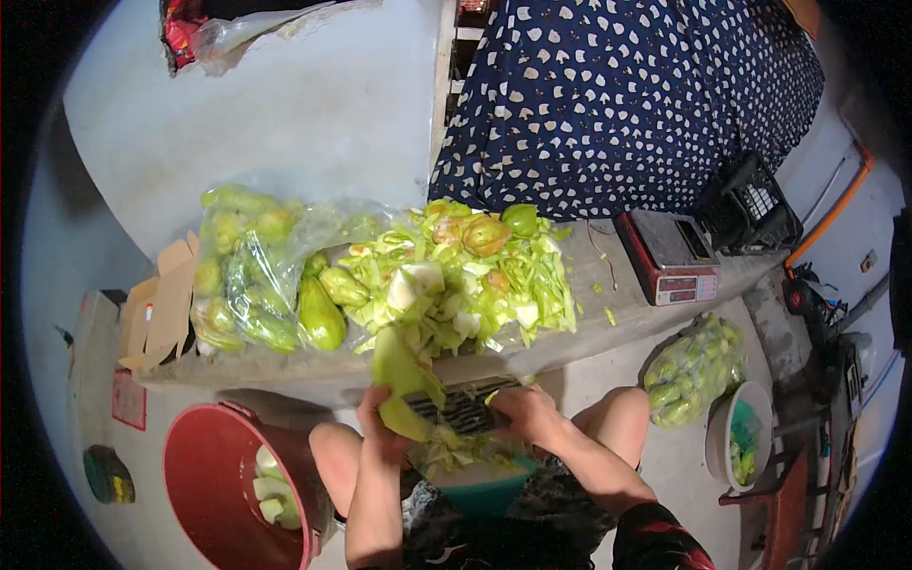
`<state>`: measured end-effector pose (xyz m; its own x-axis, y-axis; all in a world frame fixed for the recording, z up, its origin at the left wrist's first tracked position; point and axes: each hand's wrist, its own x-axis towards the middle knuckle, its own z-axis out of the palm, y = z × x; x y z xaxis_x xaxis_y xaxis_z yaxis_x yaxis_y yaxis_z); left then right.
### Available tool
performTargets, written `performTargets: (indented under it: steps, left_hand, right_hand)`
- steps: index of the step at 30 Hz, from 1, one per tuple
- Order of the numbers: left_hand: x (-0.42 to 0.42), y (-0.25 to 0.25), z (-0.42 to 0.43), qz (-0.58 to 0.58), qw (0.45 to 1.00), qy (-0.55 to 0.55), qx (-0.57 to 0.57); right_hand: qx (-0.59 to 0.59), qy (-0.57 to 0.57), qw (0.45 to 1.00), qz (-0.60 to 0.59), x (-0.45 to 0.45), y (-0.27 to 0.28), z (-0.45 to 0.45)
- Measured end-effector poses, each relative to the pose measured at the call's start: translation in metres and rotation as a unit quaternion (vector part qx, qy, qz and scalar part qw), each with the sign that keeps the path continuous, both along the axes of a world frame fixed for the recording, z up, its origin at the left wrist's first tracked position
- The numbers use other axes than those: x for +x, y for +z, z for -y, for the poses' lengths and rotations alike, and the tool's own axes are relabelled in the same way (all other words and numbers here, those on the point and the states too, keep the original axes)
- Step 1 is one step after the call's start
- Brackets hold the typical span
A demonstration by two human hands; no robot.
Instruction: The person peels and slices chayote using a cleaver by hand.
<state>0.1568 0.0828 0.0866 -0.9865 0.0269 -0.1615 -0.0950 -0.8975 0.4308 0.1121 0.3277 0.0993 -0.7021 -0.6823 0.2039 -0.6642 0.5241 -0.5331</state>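
Note:
My left hand [378, 418] is closed around a long, pale green chayote [397, 366], held upright over my lap. My right hand [524, 413] is closed just to the right of it, and what its fingers grip is too small and hidden to make out. Between my hands lies a dark, ridged surface [465, 407] with green peelings on and below it. A teal basin [489, 489] sits between my knees, partly covered by peelings. Ahead, a heap of green peelings [532, 280] spreads over the concrete ledge, with whole chayotes [321, 313] beside it.
A clear bag of chayotes [247, 275] and a cardboard box [163, 309] stand on the left ledge. A red bucket [195, 475] holds pale peeled pieces. To the right are a scale [670, 252], a black crate [755, 204], another chayote bag [698, 370] and a white tub [717, 432].

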Motion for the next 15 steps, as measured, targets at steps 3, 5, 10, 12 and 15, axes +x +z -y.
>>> performTargets:
  steps: [3,5,10,12,15]
  left_hand:
    - [0.001,-0.025,-0.001,0.032,0.996,-0.059,0.059]
    - [-0.001,-0.004,-0.008,0.005,0.995,-0.055,0.081]
    - [-0.001,-0.009,-0.014,0.032,0.999,-0.027,0.007]
    - [-0.002,-0.010,-0.012,0.023,0.999,-0.043,0.009]
    - [-0.002,-0.009,-0.011,0.005,0.998,-0.062,-0.015]
  right_hand:
    - [-0.039,-0.006,0.999,-0.005,-0.004,-0.002,0.011]
    - [-0.048,-0.047,0.998,-0.018,-0.009,-0.012,0.009]
    - [-0.066,-0.057,0.996,-0.011,-0.008,-0.016,0.005]
    - [-0.098,0.006,0.995,0.019,-0.003,-0.001,0.007]
    - [-0.036,0.036,0.999,0.016,-0.002,-0.003,0.000]
